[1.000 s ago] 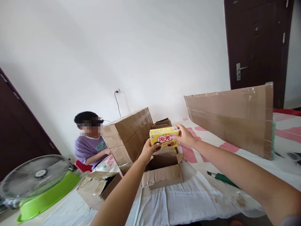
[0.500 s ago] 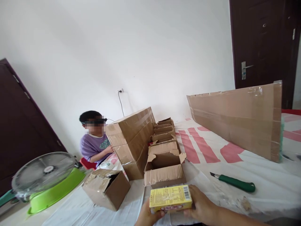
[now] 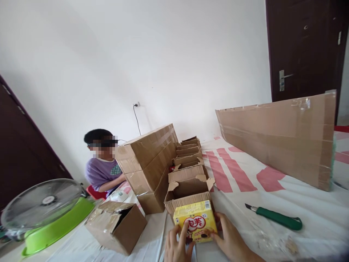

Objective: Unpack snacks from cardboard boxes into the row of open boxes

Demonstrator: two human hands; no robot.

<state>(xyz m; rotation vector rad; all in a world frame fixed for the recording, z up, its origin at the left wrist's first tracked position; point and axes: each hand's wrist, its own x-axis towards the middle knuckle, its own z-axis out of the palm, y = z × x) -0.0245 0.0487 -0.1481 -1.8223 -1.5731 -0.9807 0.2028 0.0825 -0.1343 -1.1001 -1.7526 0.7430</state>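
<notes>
A yellow snack box (image 3: 194, 208) with red-outlined lettering on its front is tilted so that front and top both show. My left hand (image 3: 176, 243) is closed on its lower left, an index finger lying over the printed front. My right hand (image 3: 231, 238) grips the right side, thumb on the front and fingers partly hidden. Just behind it stands an open cardboard box (image 3: 188, 196), touching or nearly touching the snack box. More open cardboard boxes (image 3: 188, 160) line up farther back.
Taped cartons (image 3: 149, 156) are stacked left of the row. A smaller carton (image 3: 117, 225) sits near left. A green utility knife (image 3: 276, 217) lies at right with its blade out. A long cardboard panel (image 3: 275, 138) stands behind it. A person (image 3: 103, 171) sits at far left beside a fan (image 3: 43, 203).
The snack box has tipped so its printed front faces me, and it has come up against the open box. My left fingers have shifted onto its front. The view has turned slightly right.
</notes>
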